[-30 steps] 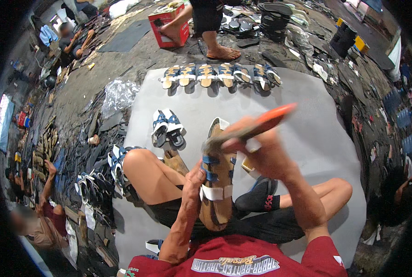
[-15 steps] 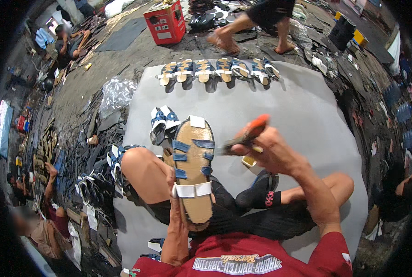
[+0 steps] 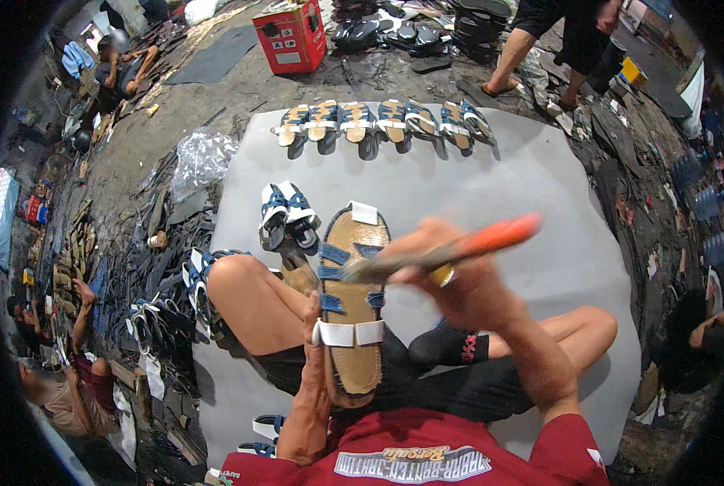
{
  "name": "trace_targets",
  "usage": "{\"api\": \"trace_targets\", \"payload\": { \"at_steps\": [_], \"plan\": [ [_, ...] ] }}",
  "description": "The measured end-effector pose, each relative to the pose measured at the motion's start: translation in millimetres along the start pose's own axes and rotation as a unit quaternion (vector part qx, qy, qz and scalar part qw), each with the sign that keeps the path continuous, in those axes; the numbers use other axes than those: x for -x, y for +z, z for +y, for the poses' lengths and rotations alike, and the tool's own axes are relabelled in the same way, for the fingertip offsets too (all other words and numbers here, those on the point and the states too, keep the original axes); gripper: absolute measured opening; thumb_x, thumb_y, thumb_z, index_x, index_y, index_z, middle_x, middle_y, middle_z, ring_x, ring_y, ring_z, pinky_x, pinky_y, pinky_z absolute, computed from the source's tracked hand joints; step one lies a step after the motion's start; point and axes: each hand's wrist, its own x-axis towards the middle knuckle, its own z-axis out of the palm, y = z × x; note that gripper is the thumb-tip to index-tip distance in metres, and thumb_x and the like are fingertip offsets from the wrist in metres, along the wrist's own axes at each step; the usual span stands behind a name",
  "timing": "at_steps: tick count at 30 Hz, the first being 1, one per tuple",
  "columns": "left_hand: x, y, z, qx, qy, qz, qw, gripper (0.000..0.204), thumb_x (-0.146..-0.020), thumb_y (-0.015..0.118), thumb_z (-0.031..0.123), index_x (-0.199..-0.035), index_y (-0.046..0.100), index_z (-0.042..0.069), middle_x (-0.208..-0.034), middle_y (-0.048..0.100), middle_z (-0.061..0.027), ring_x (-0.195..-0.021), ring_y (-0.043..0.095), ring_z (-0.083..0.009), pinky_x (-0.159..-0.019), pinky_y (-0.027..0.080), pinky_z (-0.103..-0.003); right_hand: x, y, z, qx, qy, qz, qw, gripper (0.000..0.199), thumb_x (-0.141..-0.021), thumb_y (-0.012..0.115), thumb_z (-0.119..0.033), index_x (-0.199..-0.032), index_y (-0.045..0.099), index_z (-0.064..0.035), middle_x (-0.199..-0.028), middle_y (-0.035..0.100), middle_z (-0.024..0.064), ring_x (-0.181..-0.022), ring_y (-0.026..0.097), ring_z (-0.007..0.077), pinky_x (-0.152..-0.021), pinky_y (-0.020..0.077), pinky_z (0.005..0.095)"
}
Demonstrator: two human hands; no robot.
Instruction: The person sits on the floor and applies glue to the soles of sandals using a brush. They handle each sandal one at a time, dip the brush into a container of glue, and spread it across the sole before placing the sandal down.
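My left hand [image 3: 316,352] grips an unfinished sandal [image 3: 355,368] by its left edge, tan underside facing up; most of the fingers are behind it. Blue and white strap ends are folded onto that underside, and a white tab sits at its top end. In my right hand [image 3: 479,292], somewhat blurred, is a brush [image 3: 491,236] with an orange-red handle. Its bristle end lies over the middle of the sandal, by the blue straps. A wet-looking sheen shows near the sandal's top. Left of it stands a pair of blue-and-white sandals [image 3: 287,215].
Several sandals [image 3: 357,121] line the far edge of the grey sheet [image 3: 459,182] I sit on. More sandals [image 3: 147,324] lie at the left. Beyond are a red box [image 3: 289,36], clear plastic [image 3: 204,162], scraps and a walking person's legs [image 3: 512,61]. Other people sit at the left.
The brush has swung left and down from beside the sandal to over its straps. The sandal has shifted slightly right. At the back, the walking person has moved right.
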Motion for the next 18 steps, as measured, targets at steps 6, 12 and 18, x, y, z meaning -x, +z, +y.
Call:
{"api": "trace_targets", "payload": {
  "at_steps": [6, 12, 18],
  "plan": [
    [19.9, 12.0, -4.3, 0.193, 0.080, -0.020, 0.978, 0.088, -0.099, 0.053, 0.071, -0.149, 0.047, -0.002, -0.122, 0.069, -0.0235, -0.094, 0.074, -0.0370, -0.074, 0.066, -0.048, 25.3, -16.0, 11.1, -0.057, 0.204, -0.057, 0.976, 0.017, -0.099, 0.073, -0.012, -0.115, 0.072, -0.0059, -0.103, 0.074, 0.0120, -0.085, 0.069, 0.0268, -0.074, 0.0552, 0.0420],
    [9.8, 14.5, 0.8, 0.002, 0.002, 0.031, 1.000, 0.087, -0.101, 0.045, 0.074, -0.146, 0.049, 0.001, -0.121, 0.068, -0.0222, -0.097, 0.073, -0.0315, -0.077, 0.065, -0.040, 13.3, 16.1, -23.4, -0.022, 0.127, -0.046, 0.991, 0.015, -0.098, 0.075, -0.021, -0.105, 0.075, -0.0078, -0.102, 0.071, 0.0105, -0.082, 0.067, 0.0326, -0.072, 0.0530, 0.0418],
    [5.2, 14.3, 8.2, -0.029, 0.006, 0.042, 0.999, 0.080, -0.100, 0.054, 0.067, -0.143, 0.052, 0.000, -0.115, 0.072, -0.0191, -0.092, 0.076, -0.0278, -0.078, 0.067, -0.039, 3.2, 7.3, -22.8, -0.024, 0.076, -0.024, 0.997, 0.018, -0.098, 0.075, -0.024, -0.106, 0.076, -0.0084, -0.093, 0.068, 0.0097, -0.079, 0.062, 0.0316, -0.071, 0.0526, 0.0437]
  ]
}}
